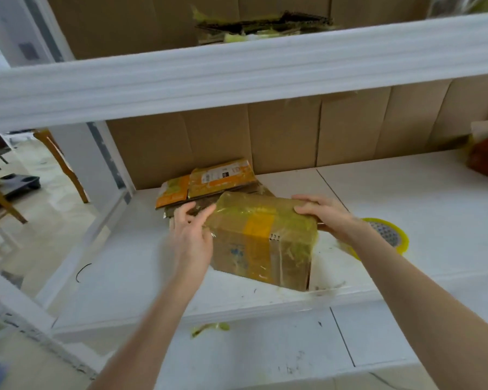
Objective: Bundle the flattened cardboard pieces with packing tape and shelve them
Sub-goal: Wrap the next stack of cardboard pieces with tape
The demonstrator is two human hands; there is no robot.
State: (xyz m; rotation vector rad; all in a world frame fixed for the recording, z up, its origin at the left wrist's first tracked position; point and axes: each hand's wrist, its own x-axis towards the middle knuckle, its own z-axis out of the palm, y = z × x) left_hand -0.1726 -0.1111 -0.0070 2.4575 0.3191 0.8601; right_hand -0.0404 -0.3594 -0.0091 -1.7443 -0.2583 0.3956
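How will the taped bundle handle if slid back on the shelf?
The bundle is probably stiff: stacked cardboard, wrapped tight in tape. The glossy wrap likely slides easily on the smooth white shelf. It is broad for its height, so tipping looks unlikely; the orange bundles behind may stop it.

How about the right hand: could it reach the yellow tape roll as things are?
Probably yes: the tape roll lies on the shelf just beside the right hand, nothing between them, though that hand grips the taped bundle.
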